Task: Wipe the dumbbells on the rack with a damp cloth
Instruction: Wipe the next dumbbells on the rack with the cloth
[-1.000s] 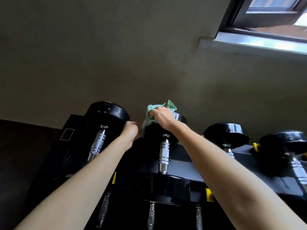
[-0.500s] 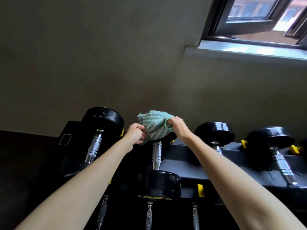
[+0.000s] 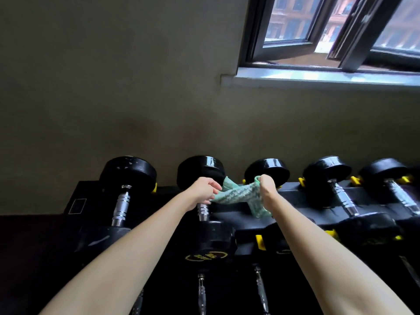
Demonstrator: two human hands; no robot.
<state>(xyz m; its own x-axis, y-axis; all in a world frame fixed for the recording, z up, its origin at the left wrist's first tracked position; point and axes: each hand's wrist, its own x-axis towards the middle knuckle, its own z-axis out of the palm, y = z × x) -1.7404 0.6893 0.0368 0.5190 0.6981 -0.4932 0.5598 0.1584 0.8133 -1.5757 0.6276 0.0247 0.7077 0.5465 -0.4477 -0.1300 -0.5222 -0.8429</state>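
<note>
Where the cloth is: the green cloth (image 3: 236,196) is up in the air, pulled out between both hands. It's right in front of the top row, roughly between the second dumbbell (image 3: 200,167) and the third dumbbell (image 3: 267,169). One tail droops down beside the right wrist.
Left hand: the left hand (image 3: 203,189) pinches the cloth's left end with thumb and fingertips. It sits over the second dumbbell's chrome handle (image 3: 203,211); can't tell if it actually touches it.
Right hand: the right hand (image 3: 268,187) is curled into a fist round the bunched-up other end, just in front of the third dumbbell's far head.
Dumbbells: five black dumbbells (image 3: 327,167) lie side by side on the top tier, far heads toward the wall (image 3: 113,87).
Rack: the rack (image 3: 295,201) is black with yellow cradles (image 3: 260,242). More handles show on a lower tier at the bottom edge.
Print: there's a yellow oval label (image 3: 205,256) on the second dumbbell's near head, too blurry to read.
Background: window (image 3: 318,30) top right with one pane swung open, pale sill (image 3: 318,76) under it.
</note>
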